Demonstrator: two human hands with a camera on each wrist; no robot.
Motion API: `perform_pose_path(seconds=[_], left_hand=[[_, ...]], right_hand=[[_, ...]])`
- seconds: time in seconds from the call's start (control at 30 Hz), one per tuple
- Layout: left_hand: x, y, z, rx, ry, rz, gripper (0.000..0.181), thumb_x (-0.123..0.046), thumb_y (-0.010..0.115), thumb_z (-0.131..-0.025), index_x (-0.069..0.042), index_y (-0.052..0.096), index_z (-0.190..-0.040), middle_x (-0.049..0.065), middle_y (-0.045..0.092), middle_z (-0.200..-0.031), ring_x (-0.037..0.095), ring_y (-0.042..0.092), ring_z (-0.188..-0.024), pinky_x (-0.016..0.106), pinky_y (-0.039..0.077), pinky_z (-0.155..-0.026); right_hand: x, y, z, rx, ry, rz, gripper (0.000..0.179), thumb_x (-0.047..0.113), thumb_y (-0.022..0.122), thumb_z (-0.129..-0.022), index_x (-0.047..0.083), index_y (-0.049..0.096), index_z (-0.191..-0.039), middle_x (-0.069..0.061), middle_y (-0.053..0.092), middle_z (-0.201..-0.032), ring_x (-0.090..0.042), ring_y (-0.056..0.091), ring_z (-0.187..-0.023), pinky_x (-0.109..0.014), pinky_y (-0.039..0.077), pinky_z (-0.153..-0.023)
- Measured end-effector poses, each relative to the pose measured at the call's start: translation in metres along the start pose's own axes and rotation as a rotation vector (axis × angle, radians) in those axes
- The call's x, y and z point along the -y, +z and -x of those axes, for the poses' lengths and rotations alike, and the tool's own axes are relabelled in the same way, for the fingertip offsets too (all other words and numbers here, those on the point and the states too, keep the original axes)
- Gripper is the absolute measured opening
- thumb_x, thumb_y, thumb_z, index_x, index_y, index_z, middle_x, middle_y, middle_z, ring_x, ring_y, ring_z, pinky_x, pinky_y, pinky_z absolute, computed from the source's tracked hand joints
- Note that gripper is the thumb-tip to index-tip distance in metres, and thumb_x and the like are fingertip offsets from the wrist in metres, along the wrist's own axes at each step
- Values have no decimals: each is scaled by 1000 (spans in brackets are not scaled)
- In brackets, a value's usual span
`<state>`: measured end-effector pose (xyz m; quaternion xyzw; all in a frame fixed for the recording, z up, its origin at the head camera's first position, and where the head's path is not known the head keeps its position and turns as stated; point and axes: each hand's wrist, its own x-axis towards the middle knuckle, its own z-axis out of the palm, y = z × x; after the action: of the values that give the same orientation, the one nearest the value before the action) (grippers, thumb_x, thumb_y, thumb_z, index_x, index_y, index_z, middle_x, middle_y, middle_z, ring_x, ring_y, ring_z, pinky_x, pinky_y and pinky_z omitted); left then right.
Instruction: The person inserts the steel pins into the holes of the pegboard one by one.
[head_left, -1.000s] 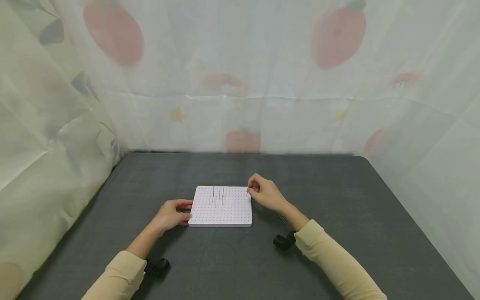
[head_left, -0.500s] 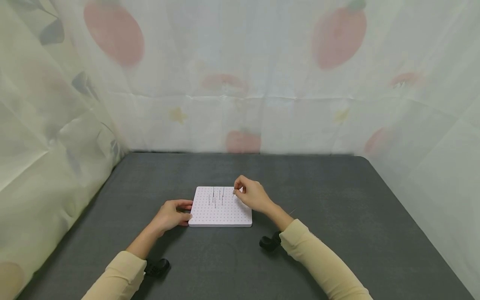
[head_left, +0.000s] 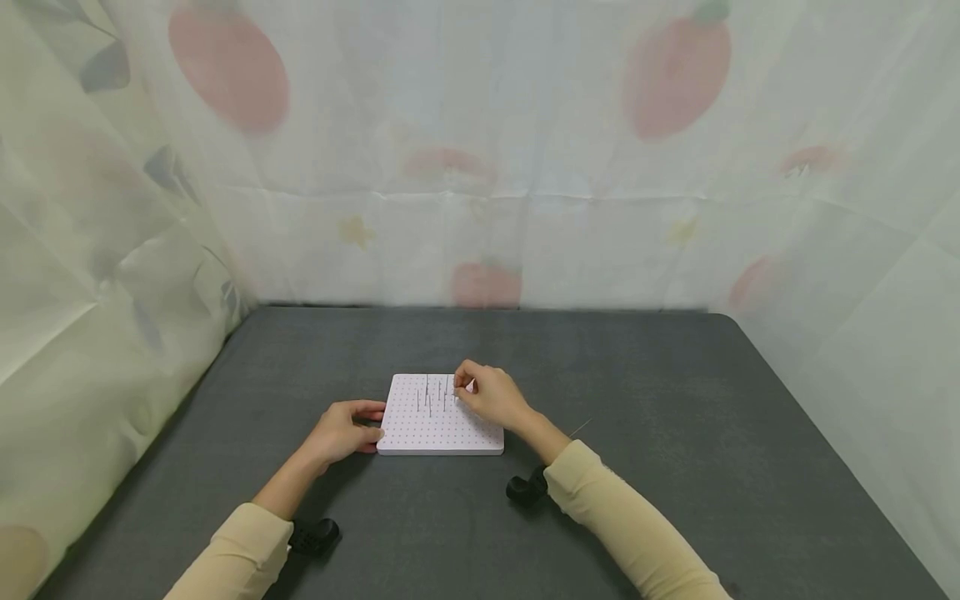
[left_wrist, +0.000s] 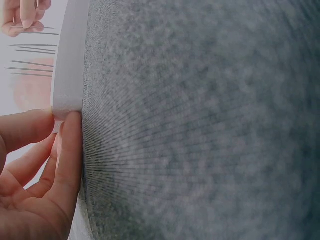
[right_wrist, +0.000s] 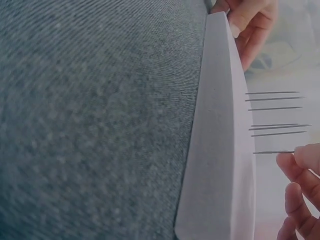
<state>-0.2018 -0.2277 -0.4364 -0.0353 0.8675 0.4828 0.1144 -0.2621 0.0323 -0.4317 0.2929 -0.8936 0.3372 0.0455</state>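
A white pegboard [head_left: 442,433] with a grid of small holes lies flat on the table, several thin dark metal pins [head_left: 430,405] standing upright in its far left half. My left hand [head_left: 341,429] holds the board's left edge; in the left wrist view its thumb [left_wrist: 30,127] lies at the top edge and a finger reaches the side. My right hand [head_left: 491,396] is over the board, right of the standing pins. Between thumb and index finger it pinches the upper end of another thin pin [right_wrist: 270,152], whose lower end meets the board's surface in the right wrist view.
One more thin pin [head_left: 581,427] lies on the dark grey table [head_left: 675,433], to the right beside my right forearm. A pale curtain with a fruit print [head_left: 480,125] hangs behind the table and along its sides. Each wrist carries a black camera mount [head_left: 315,537].
My right hand has moved left from the board's right edge towards the standing pins, carrying the pinched pin and lowering slightly. The left hand and the board have stayed in place.
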Motion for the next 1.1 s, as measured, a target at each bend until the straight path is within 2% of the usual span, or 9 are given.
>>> perform_pose_path(seconds=[0.43, 0.83, 0.97, 1.1], left_hand=[[-1, -1, 1, 7, 10, -5, 50, 2, 67, -86, 7, 55, -134, 28, 60, -128, 16, 68, -87, 33, 63, -72], [0, 0, 0, -2, 6, 7, 50, 2, 67, -85, 7, 56, -134, 27, 61, -127, 15, 69, -87, 33, 63, -72], [-1, 0, 0, 2, 9, 5, 50, 2, 67, -85, 7, 55, -134, 27, 61, -127, 15, 69, -86, 33, 63, -71], [0, 0, 0, 5, 7, 6, 50, 2, 67, -86, 7, 55, -134, 28, 60, -128, 15, 69, -86, 33, 63, -72]], right_hand=[[0, 6, -3, 6, -25, 42, 5, 12, 66, -90, 14, 63, -93, -2, 71, -90, -7, 50, -68, -16, 35, -59], [0, 9, -2, 30, -50, 96, 2, 14, 63, -93, 12, 64, -92, -1, 71, -87, -6, 46, -65, -17, 36, -59], [0, 10, -2, 30, -55, 91, 4, 13, 64, -93, 15, 64, -90, 0, 71, -83, -7, 50, -67, -17, 38, -58], [0, 10, -2, 50, -36, 94, 4, 12, 64, -92, 15, 65, -94, 0, 71, -86, -9, 57, -73, -20, 44, -62]])
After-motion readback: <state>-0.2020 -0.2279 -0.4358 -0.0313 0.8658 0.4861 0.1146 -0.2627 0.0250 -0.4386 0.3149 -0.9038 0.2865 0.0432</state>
